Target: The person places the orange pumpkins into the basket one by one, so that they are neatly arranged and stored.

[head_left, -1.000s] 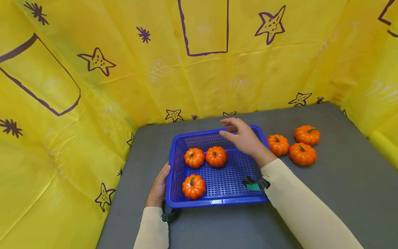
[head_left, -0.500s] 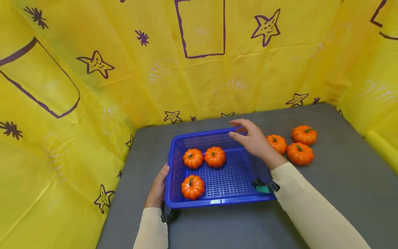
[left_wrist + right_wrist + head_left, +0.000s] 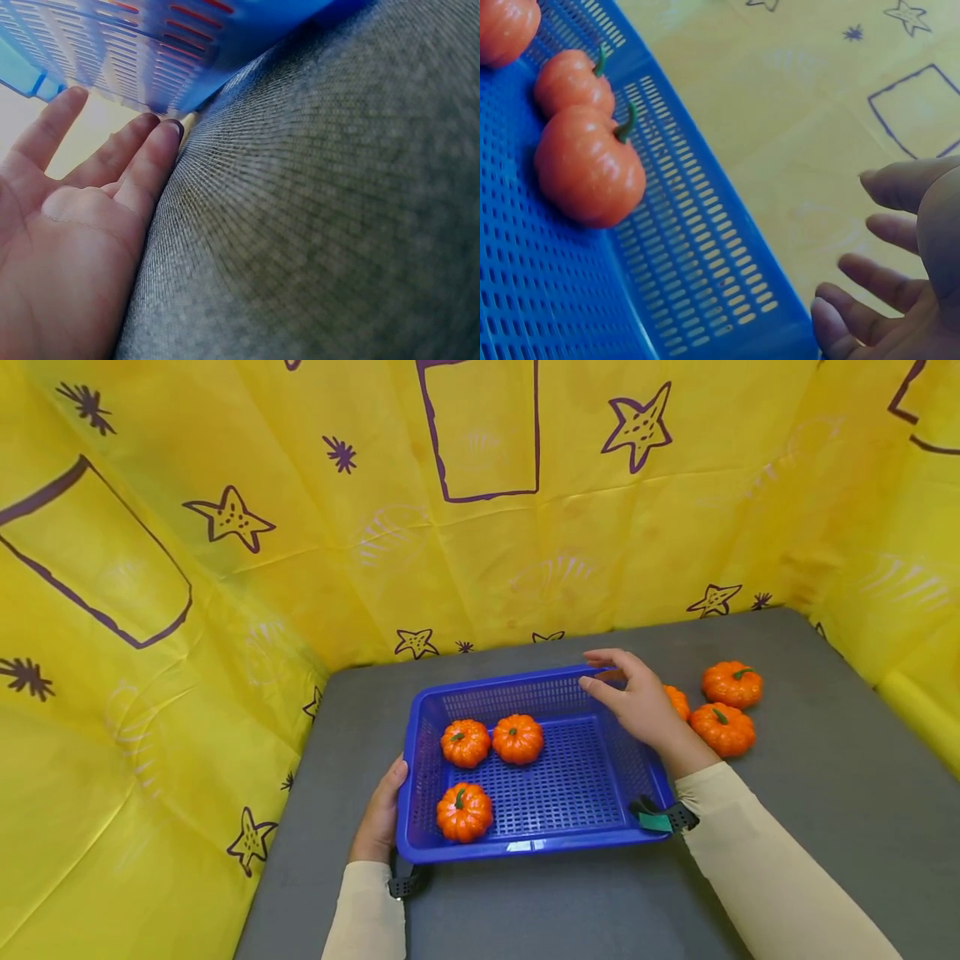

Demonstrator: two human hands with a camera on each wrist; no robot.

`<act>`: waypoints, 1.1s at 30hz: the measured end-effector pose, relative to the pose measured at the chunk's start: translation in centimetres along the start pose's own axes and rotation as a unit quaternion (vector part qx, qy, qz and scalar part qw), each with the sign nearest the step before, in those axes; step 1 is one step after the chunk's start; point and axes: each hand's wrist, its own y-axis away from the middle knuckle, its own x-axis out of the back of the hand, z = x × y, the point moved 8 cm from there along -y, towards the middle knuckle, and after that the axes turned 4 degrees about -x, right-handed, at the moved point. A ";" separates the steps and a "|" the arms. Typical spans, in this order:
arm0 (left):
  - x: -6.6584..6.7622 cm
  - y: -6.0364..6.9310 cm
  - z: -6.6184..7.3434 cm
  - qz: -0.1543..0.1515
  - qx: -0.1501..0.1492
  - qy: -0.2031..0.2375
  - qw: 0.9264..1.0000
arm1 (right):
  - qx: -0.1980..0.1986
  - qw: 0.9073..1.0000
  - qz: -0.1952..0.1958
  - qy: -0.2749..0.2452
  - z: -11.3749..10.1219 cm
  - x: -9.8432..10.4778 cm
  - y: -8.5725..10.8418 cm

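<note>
A blue plastic basket (image 3: 555,777) with slotted walls lies on the grey table. Inside it are three small orange pumpkins: one at the back left (image 3: 466,743), one beside it (image 3: 517,739) and one at the front left (image 3: 465,812). My left hand (image 3: 381,814) touches the basket's left side from outside; in the left wrist view its fingers (image 3: 142,169) reach fairly straight to the slotted wall. Above the basket's back right corner is my right hand (image 3: 637,702), fingers spread in a loose curve and holding nothing.
Right of the basket, three more pumpkins sit on the table: one at the back (image 3: 732,684), one in front of it (image 3: 723,729) and one partly hidden behind my right hand (image 3: 677,702). A yellow printed cloth (image 3: 480,560) surrounds the grey table (image 3: 525,910).
My right hand has moved right across the basket to its back right corner, covering part of the nearest outside pumpkin. My left hand, the basket and the pumpkins have stayed in place.
</note>
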 end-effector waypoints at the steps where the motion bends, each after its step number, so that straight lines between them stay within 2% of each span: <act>1: 0.0 0.0 0.0 0.000 0.001 0.002 1.000 | 0.001 1.000 0.001 0.000 0.0 0.2 0.1; 7: 0.0 0.1 0.1 0.002 0.005 0.005 1.000 | -0.016 1.000 0.012 0.007 0.2 1.2 0.6; 16: -0.1 0.2 0.3 -0.002 0.002 0.009 1.000 | -0.015 0.999 0.028 -0.016 0.8 1.9 1.1; 20: -0.2 0.2 0.2 -0.004 0.000 0.014 1.000 | -0.016 0.999 0.035 -0.003 1.2 2.5 1.5; 33: -0.2 0.1 -0.1 -0.011 -0.001 0.016 1.000 | -0.058 0.995 0.069 0.045 4.2 7.8 3.0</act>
